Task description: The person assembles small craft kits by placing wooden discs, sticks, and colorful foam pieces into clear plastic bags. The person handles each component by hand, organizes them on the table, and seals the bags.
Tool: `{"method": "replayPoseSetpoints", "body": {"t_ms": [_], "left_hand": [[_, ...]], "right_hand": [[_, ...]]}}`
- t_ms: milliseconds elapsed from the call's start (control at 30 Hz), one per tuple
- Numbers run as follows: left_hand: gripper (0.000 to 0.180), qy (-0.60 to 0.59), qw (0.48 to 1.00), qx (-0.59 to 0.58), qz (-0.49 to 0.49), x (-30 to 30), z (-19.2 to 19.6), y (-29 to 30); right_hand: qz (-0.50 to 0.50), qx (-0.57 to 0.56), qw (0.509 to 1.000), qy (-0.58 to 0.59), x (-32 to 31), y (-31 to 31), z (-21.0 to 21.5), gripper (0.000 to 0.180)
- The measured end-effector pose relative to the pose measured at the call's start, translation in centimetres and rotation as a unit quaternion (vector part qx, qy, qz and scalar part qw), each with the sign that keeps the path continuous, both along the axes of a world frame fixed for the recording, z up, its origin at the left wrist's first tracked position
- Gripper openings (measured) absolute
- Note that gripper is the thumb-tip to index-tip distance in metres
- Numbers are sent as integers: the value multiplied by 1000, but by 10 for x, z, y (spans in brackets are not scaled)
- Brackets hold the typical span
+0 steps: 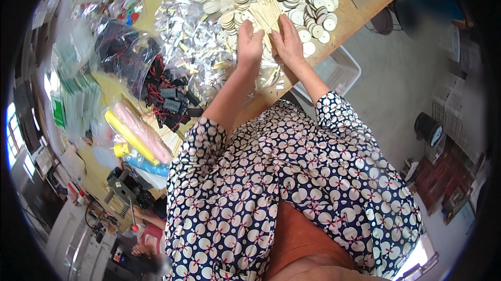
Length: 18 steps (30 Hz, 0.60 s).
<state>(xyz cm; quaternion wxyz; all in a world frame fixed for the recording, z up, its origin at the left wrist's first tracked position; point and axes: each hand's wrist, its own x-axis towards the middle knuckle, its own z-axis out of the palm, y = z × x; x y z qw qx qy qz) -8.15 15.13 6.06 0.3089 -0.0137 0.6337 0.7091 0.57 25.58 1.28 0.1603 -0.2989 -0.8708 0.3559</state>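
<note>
Between my two hands is a fanned bundle of thin pale wooden sticks (266, 11) at the far side of the table. My left hand (250, 45) is closed at the left side of the bundle, with its thumb toward the sticks. On the other side, my right hand (288, 42) curls its fingers against the sticks. Round pale discs with small centre holes (297, 16) lie heaped just right of my right hand. More discs (228, 20) lie beside my left hand, next to small clear plastic packets (195, 41).
Black battery boxes with red wires (171, 98) lie left of my forearm. Rolled yellow and pink plastic (138, 129) sits nearer. A white basket (339, 72) stands below the table's right edge. Another person's hand (142, 249) shows at lower left by a lever machine (128, 189).
</note>
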Motion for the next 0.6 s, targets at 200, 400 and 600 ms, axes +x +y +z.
{"method": "replayPoseSetpoints", "body": {"t_ms": [200, 400, 600], "left_hand": [[38, -20, 997, -10, -72, 52, 14, -95], [18, 39, 998, -42, 5, 103, -30, -174], [12, 66, 969, -202, 127, 90, -19, -245]], "right_hand": [[122, 221, 964, -89, -26, 24, -20, 54], [201, 285, 937, 2, -49, 88, -33, 40], [185, 285, 940, 35, -35, 86, 4, 43]]}}
